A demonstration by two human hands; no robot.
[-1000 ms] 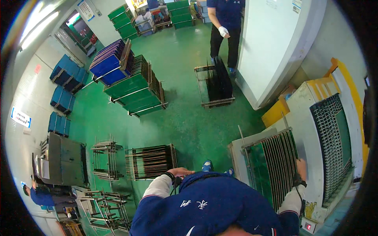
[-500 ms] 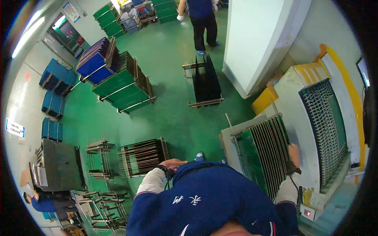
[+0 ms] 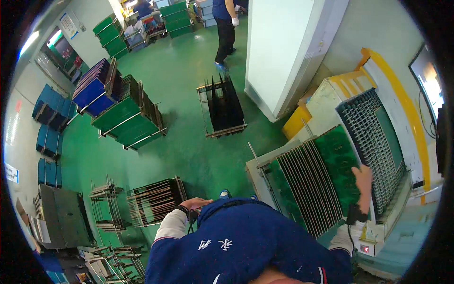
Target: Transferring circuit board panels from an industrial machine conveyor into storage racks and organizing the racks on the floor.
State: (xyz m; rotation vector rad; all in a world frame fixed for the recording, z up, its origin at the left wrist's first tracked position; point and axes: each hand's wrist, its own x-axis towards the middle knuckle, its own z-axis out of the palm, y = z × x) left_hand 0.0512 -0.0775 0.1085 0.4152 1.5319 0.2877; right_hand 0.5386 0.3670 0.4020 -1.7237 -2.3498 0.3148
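Observation:
At the right, a rack (image 3: 307, 184) holds a row of thin upright boards. A flat green board (image 3: 335, 158) leans out from the rack's right side, toward the roller machine (image 3: 371, 137). My right hand (image 3: 363, 182) grips that board's right edge, thumb on its face; the far-side fingers are partly hidden. My left hand (image 3: 196, 202) hangs by my waist with its fingers stretched out and nothing in it. Close to it on the floor stands another rack of thin boards (image 3: 156, 196).
A rack of dark panels (image 3: 227, 106) stands on the green floor ahead, with a white pillar (image 3: 279, 57) to its right. Stacked green and blue bins (image 3: 127, 125) stand at the left. Metal frames (image 3: 108, 206) sit at lower left. A person (image 3: 224, 31) walks at the back.
My right hand has moved right from the rack, and the green board has swung out with it. My view has turned right. The person at the back has changed stance.

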